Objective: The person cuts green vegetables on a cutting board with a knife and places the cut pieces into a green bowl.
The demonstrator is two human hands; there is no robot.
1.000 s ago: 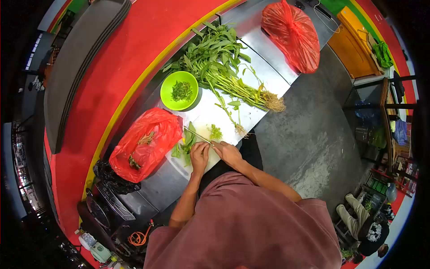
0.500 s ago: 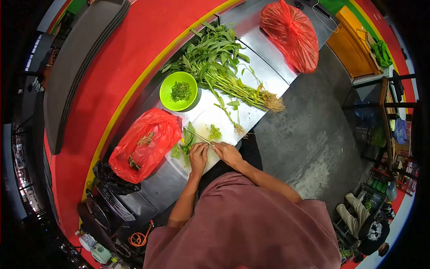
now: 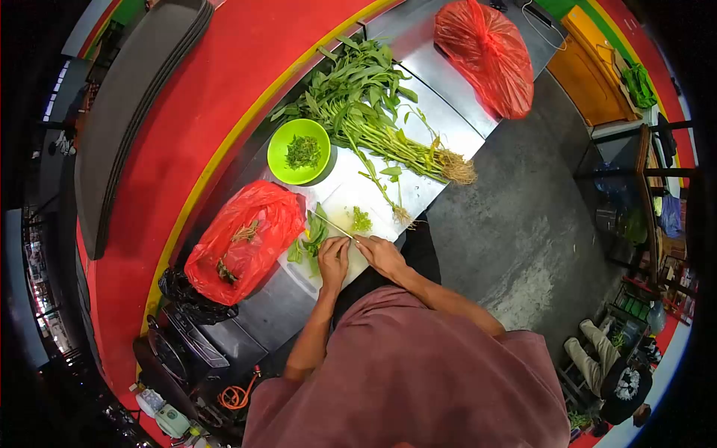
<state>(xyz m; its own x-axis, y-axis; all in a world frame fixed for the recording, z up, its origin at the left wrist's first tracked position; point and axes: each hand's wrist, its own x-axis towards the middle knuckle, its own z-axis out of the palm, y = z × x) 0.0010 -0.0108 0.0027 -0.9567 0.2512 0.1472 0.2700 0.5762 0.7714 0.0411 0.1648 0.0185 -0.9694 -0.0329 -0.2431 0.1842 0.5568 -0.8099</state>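
My right hand [image 3: 382, 257] is closed round the handle of a knife [image 3: 329, 222], whose thin blade points away to the upper left over a white cutting board [image 3: 346, 198]. Close beside it, my left hand [image 3: 333, 261] has its fingers bent and pressed onto leafy greens [image 3: 317, 230], partly hidden under the hand and blade. A small heap of chopped green stems [image 3: 361, 219] lies on the board just beyond the knife. Farther off stands a lime-green bowl [image 3: 278, 166] with finely cut greens [image 3: 303, 152] inside.
A large bunch of long-stemmed greens with roots [image 3: 381, 134] lies across the metal table [image 3: 426, 196]. On the left sits an open red plastic bag [image 3: 276, 216] with scraps. A tied red bag [image 3: 489, 60] rests at the far end. Another person [image 3: 624, 384] is at lower right.
The view has shifted very slightly. Both hands, the knife and the greens keep nearly the same places.
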